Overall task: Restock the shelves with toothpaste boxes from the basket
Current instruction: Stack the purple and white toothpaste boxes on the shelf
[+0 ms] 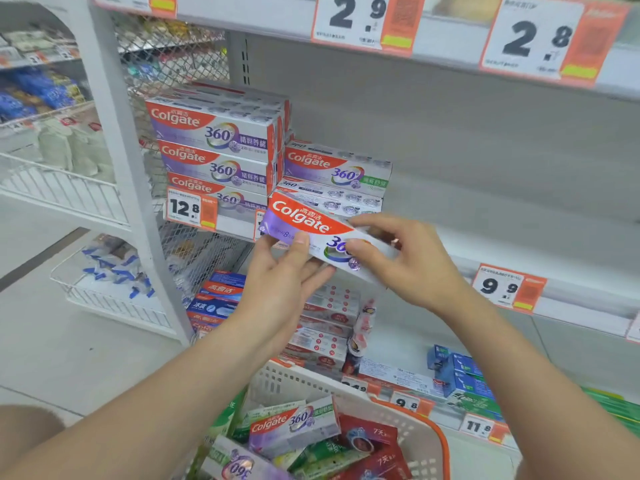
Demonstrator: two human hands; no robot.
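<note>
While my left hand (pixel 287 271) grips one end of a Colgate box (pixel 311 230), my right hand (pixel 391 258) pinches its other end, just before the shelf stack (pixel 336 174).

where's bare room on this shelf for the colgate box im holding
The middle shelf is bare from the short stack rightward, above the 9.9 tag; your held box should fit there. Left end is crowded: tall stack against the mesh panel.

Left grip (pixel 284 271) curled, right grip (pixel 398 263) pinching
</note>
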